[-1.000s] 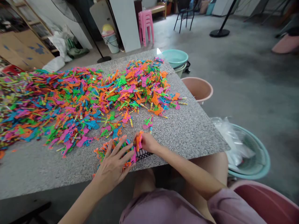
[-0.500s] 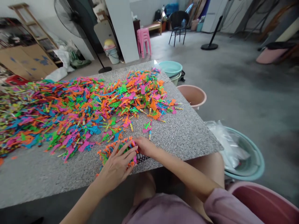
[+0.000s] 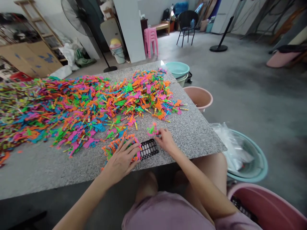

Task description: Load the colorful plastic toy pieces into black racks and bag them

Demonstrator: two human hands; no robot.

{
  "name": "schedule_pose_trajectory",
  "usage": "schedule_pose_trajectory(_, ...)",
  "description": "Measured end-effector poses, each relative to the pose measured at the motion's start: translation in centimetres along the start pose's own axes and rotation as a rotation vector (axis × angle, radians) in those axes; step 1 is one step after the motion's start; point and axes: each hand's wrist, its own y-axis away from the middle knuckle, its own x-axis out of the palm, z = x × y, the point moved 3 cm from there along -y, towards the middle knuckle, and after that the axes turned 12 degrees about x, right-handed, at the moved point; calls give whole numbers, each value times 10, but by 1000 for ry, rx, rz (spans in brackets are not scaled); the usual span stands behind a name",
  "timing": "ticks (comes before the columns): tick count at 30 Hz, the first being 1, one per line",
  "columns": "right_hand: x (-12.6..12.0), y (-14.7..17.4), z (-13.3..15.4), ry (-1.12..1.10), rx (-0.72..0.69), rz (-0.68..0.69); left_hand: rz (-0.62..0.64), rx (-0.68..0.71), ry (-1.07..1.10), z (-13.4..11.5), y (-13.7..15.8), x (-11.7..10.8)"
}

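My left hand (image 3: 121, 161) lies with its fingers stretched over a row of bright plastic toys (image 3: 115, 147), mostly orange, packed in a black plastic grid basket (image 3: 149, 149). The basket's right part shows bare lattice. Just beyond that end, my right hand (image 3: 166, 140) has its fingertips closed at the near end of a small green, pink and orange plastic toy (image 3: 152, 129); its stick end is hidden by the fingers. A big heap of similar toys (image 3: 96, 102), some with yellow striped sticks, spreads over the speckled stone table (image 3: 192, 137) behind both hands.
By the table's right side stand a brown basin (image 3: 208, 101), a turquoise basin (image 3: 177, 68) and a teal basket (image 3: 262, 166) with clear plastic bags. A pink tub (image 3: 263, 195) is near my right leg. Pink stools (image 3: 151, 41) and a standing fan (image 3: 79, 16) are farther back.
My right hand has left the packed row and moved right and away from me to a loose toy. The basket's bare right end now shows. My left hand stays on the row.
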Motion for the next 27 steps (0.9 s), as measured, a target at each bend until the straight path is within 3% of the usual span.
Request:
schedule_pose_trajectory(4,22,36,-7,-309,-9,198,17,-13,25,1,0,3)
schedule_pose_trajectory(7,41,56,-2,-337,-56,298,22,-12,40,2,0,4)
schedule_pose_trajectory(13,47,63,17,18,-163,173,6,-26,49,1,1,3)
schedule_pose_trajectory(20,59,59,39,296,-248,229,47,-64,150,-4,-11,-2)
schedule_pose_trajectory(23,54,56,37,282,-303,305,49,-94,80,-6,-17,0)
schedule_pose_trajectory(25,37,43,30,203,-356,372,13,-92,16,-7,-17,4)
schedule_pose_trajectory(27,8,14,18,166,-302,263,-22,-89,-36,-6,-14,9)
